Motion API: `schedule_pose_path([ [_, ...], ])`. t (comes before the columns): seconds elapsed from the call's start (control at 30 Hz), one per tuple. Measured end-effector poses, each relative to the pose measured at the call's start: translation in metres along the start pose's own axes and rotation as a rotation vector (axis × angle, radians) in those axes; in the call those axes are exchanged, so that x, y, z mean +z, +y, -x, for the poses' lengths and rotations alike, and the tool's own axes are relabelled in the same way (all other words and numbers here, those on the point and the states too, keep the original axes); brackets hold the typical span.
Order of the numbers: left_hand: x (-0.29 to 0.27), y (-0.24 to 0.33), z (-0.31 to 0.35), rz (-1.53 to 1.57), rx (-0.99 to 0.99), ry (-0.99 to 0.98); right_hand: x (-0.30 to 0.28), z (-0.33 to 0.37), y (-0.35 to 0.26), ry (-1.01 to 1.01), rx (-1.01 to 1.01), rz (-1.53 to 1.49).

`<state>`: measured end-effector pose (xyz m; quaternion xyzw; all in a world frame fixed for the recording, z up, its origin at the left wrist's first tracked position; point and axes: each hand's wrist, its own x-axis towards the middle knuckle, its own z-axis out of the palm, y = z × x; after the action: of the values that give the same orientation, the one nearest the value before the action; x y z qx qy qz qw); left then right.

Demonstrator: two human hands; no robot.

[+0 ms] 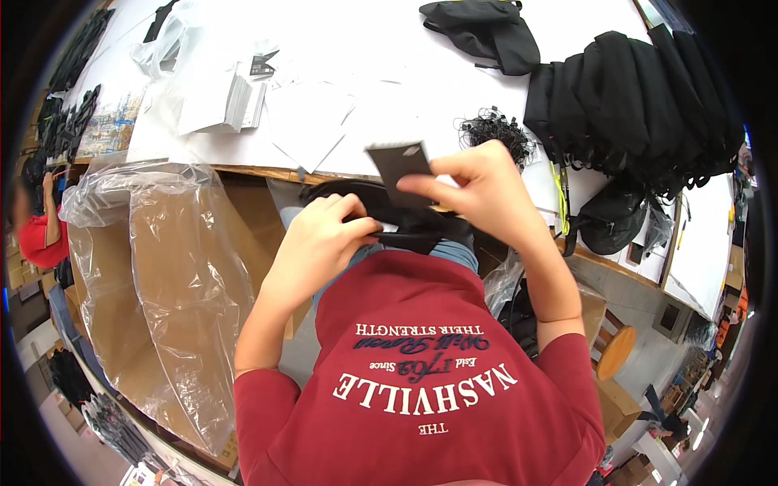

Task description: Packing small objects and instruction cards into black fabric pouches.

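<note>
Right fingers (450,167) in a pinch, left fingers (359,228) apparently curled.

White-topped table (389,49), wooden front edge (251,172), observed in use as a work surface. Reference point: the heap of black cords (497,132) lying upon it. Beyond the heap I note one black bag (486,36); to its right, a tightly packed row of black bags (624,105). To its left lie loose white sheets (308,121), then a thick white paper stack (219,105), with crumpled clear plastic (166,49) farther left.
</note>
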<state>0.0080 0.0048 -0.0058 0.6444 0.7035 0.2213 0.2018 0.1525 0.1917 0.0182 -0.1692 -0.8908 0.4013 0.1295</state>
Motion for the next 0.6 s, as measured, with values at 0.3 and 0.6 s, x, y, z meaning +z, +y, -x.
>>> schedule_pose_path([
  [0.3, 0.027, -0.008, 0.007, -0.275, 0.129, 0.35, 0.035, 0.012, 0.006, -0.181, -0.121, 0.497],
  [0.6, 0.036, -0.019, 0.03, -0.209, 0.162, 0.223, 0.039, 0.018, 0.01, -0.342, -0.057, 0.239],
])
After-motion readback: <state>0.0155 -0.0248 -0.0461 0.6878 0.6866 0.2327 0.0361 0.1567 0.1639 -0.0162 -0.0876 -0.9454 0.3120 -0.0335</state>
